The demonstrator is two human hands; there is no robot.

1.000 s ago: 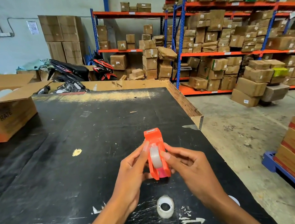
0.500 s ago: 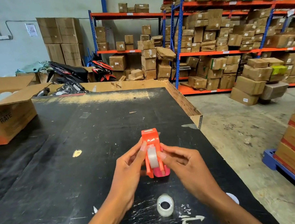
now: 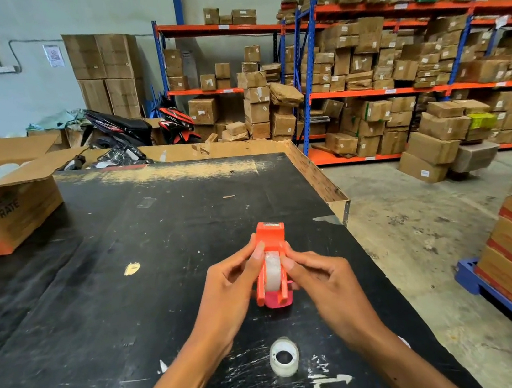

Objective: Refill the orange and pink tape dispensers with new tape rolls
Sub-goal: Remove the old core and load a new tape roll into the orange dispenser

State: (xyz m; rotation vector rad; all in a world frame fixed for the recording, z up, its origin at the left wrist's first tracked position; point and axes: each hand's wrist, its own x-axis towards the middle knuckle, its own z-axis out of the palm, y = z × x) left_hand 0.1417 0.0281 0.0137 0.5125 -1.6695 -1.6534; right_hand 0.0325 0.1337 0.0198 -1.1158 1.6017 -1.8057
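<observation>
Both hands, left hand (image 3: 229,291) and right hand (image 3: 327,279), pinch the orange tape dispenser (image 3: 272,257) steady, probably seating its clear roll (image 3: 272,271), spare tape roll (image 3: 284,357) waiting just below.

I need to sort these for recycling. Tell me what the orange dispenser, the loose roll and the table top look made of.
Orange dispenser: apparently moulded plastic, with uniform bright colour and a smooth, slightly glossy shell.
Loose roll: translucent whitish film, probably clear plastic tape; its core material is unclear.
Table top: black coated board, likely wood-based, since scratches and worn patches expose a pale layer.
</observation>
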